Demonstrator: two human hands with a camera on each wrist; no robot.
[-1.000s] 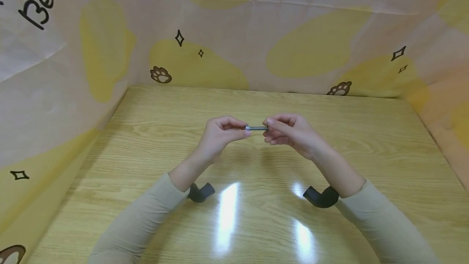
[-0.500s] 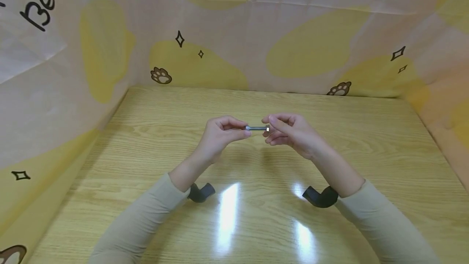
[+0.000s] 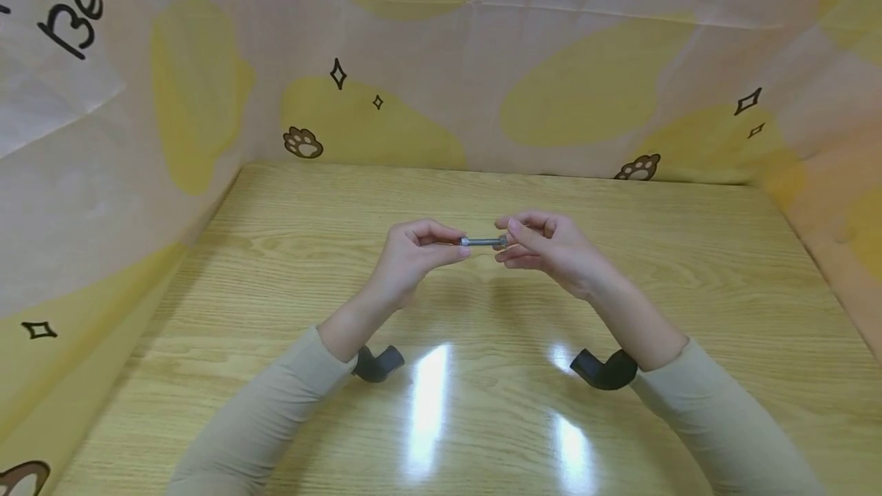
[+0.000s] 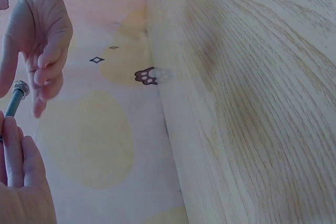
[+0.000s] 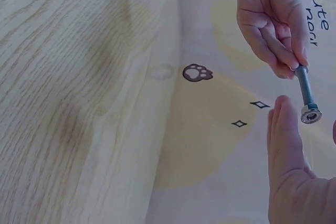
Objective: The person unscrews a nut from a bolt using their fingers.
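Above the table, my left hand (image 3: 413, 259) pinches a steel bolt (image 3: 485, 242) by its head end between thumb and fingertips. The bolt lies roughly level, its threaded end toward the right. A shiny nut (image 5: 311, 114) sits on that far end, its outer face showing in the right wrist view. Around the nut is my right hand (image 3: 561, 259), its thumb on one side and its fairly straight fingers (image 5: 286, 135) on the other. Gaps show between the nut and those fingers in the right wrist view. Left fingertips hide the bolt's head.
The wood-grain table (image 3: 310, 213) reflects bright light near its front. Cloth walls (image 3: 413, 44) printed with yellow patches and paw marks stand at the back and both sides. A black curved piece (image 3: 377, 363) is at the left wrist, and another black curved piece (image 3: 605, 370) at the right.
The right thumb and fingers were close on the nut, then spread away from it, and remain slightly apart now with small finger shifts. The left hand keeps the bolt in nearly the same place.
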